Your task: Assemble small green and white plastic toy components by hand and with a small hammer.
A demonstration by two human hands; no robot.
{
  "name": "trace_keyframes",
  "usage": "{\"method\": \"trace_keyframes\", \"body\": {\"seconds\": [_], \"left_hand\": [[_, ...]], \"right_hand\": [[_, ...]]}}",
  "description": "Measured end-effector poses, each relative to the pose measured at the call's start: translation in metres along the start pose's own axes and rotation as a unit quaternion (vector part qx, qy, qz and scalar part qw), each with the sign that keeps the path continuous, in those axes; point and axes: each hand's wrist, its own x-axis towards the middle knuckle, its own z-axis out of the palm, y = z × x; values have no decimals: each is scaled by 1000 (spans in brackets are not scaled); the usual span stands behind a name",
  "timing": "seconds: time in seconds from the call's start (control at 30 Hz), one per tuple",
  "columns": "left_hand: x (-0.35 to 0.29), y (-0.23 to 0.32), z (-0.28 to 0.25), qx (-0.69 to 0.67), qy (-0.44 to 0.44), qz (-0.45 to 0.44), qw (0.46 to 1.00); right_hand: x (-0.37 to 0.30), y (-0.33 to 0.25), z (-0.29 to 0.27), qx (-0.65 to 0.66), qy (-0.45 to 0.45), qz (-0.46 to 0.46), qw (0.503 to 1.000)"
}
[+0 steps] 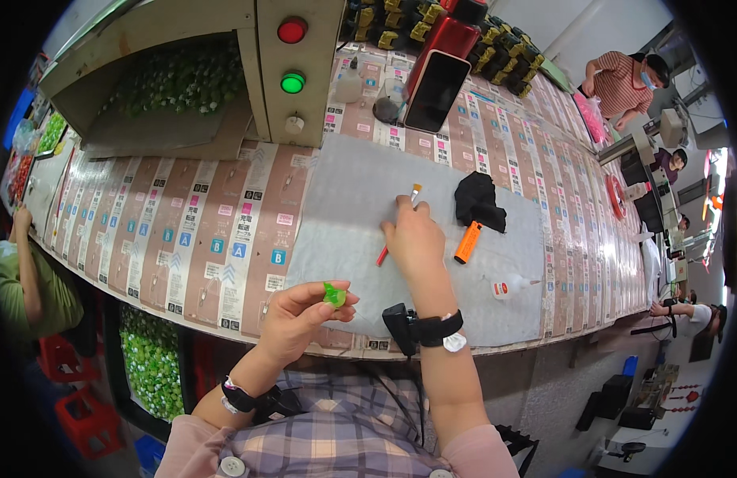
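Stripes of printed pattern cover the workbench [591, 263], bending toward the rim of my view. At far left I see a co-worker's green sleeve [33, 291], then a boxy cabinet [290, 119] with leafy green pieces [185, 84] inside. Nearer the body, by the near left corner of the grey mat [344, 207], the left hand [292, 320] has its thumb and fingertips pinched narrow on a small bright green piece [334, 295], which sits at the fingertips on the side facing the right hand [420, 243].

That right hand reaches farther out, back upward, over a slim brush [416, 190]. I read the brush's long axis as oblique: bristles beyond the fingers, away from the body and slightly right; red end left of the hand, back toward the body. The right hand is the nearer one, covering the brush's middle; from the left hand, the brush lies ahead and to the right. I cannot tell whether the right fingers grip it or only rest over it.

Right of that hand lie an orange-and-black item [467, 243], a black cloth [476, 199] and a white bottle [505, 287] on its side.
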Motion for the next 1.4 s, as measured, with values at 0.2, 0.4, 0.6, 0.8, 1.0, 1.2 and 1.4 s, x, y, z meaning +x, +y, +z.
{"method": "trace_keyframes", "body": {"seconds": [0.2, 0.4, 0.6, 0.8, 1.0, 1.2, 1.4], "left_hand": [[1, -5, 3, 1, -6, 24, 1000], [-2, -5, 6, -21, -20, 20, 999], [2, -4, 10, 14, -24, 9, 1000], [1, -5, 15, 64, -52, 31, 996], [0, -2, 22, 178, -29, 61, 982], [-2, 4, 25, 293, -11, 74, 953], [-3, 7, 28, 344, -17, 69, 936]], "right_hand": [[1, -2, 4, -15, -31, -6, 999], [-38, 11, -44, 370, -12, -63, 927], [-94, 1, -81, 658, 10, -11, 753], [-112, 2, -91, 612, 60, -125, 779], [-104, -16, -93, 402, 90, -293, 863], [-103, -11, -96, 440, 80, -296, 844], [-102, -8, -93, 436, 93, -274, 852]]}}
